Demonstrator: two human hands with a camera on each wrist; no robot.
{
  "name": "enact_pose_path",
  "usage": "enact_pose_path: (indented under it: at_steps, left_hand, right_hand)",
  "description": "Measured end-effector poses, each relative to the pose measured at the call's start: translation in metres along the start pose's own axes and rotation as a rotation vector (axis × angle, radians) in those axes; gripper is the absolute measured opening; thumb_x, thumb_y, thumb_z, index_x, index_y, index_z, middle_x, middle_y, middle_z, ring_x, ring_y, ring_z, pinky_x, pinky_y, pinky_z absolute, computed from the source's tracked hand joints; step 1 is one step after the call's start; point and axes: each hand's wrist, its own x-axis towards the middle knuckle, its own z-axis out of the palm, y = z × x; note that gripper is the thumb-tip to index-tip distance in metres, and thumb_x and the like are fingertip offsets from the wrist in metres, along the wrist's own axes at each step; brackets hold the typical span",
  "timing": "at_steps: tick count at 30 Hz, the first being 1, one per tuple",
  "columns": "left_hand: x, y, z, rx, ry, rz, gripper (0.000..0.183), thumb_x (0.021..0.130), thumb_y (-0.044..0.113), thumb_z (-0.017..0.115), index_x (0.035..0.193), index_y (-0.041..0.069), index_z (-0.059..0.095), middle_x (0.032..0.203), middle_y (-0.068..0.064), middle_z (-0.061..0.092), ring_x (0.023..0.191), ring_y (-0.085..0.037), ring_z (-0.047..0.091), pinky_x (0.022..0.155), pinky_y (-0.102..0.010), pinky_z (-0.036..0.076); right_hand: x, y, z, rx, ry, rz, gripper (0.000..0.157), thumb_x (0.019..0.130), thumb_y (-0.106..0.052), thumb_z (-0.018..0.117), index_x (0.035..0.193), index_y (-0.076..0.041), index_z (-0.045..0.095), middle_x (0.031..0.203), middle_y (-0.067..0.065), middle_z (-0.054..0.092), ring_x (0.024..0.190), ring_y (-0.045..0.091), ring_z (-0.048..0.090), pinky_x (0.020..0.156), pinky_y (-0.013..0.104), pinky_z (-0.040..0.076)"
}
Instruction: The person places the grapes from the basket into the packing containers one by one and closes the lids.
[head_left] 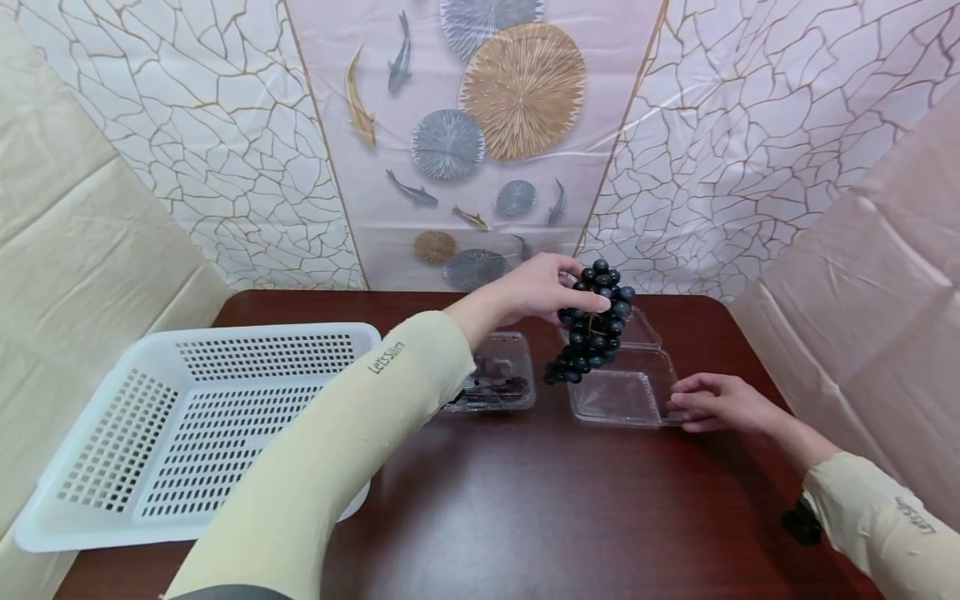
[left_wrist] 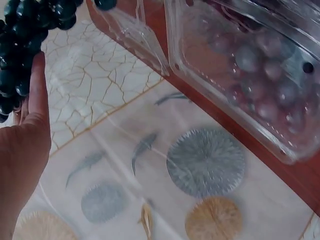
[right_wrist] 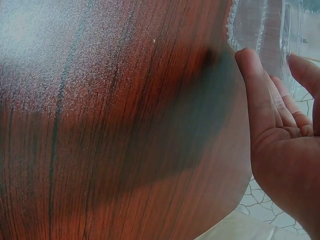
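Dark grape bunch point(head_left: 597, 340), centre-right of frame, clamped in grip of left hand point(head_left: 543, 287), seemingly not yet boxed; right hand point(head_left: 722, 403) fingers apart beside open clear box point(head_left: 617, 398); fruit-filled box point(head_left: 501, 367), mid-frame, looks done

The table point(head_left: 585, 508) carries a white basket point(head_left: 217, 417) and two clear boxes point(head_left: 615, 400).

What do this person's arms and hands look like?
The left pale-yellow fabric sleeve and the matching right sleeve both carry dark "Let's Slim" lettering. Dark grey material shows at the left one's upper end. The left hand and right hand are gloveless.
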Motion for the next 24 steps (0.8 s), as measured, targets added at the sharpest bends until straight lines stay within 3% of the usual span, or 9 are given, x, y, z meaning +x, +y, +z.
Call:
enact_pose_path:
  at_steps: [7,16,24]
  left_hand:
    - [0.020,-0.007,0.018,0.179,0.066,0.092,0.054,0.095,0.032,0.084,0.136,0.005,0.062,0.126,-0.011,0.073,0.102,-0.016,0.069,0.074,-0.026,0.058]
    - [0.030,-0.013,0.035,0.271,0.101,0.135,0.057,0.095,0.036,0.083,0.139,0.008,0.063,0.130,-0.011,0.074,0.117,-0.019,0.069,0.088,-0.024,0.055]
    - [0.040,-0.027,0.058,0.316,0.120,0.112,0.063,0.095,0.041,0.082,0.144,0.008,0.061,0.131,-0.008,0.072,0.117,-0.016,0.066,0.093,-0.024,0.054]
  right_hand:
    - [-0.001,-0.001,0.000,0.005,-0.003,-0.002,0.038,0.111,-0.010,0.059,0.136,0.017,0.048,0.121,0.012,0.077,0.100,0.015,0.078,0.086,0.043,0.066]
    - [0.001,-0.001,0.001,-0.023,0.021,0.004,0.042,0.111,-0.009,0.059,0.138,0.020,0.045,0.123,0.018,0.076,0.100,0.016,0.078,0.086,0.043,0.066]
    - [0.001,-0.002,0.001,-0.040,0.031,0.012,0.045,0.111,-0.011,0.060,0.139,0.020,0.044,0.126,0.022,0.074,0.100,0.015,0.078,0.087,0.044,0.066]
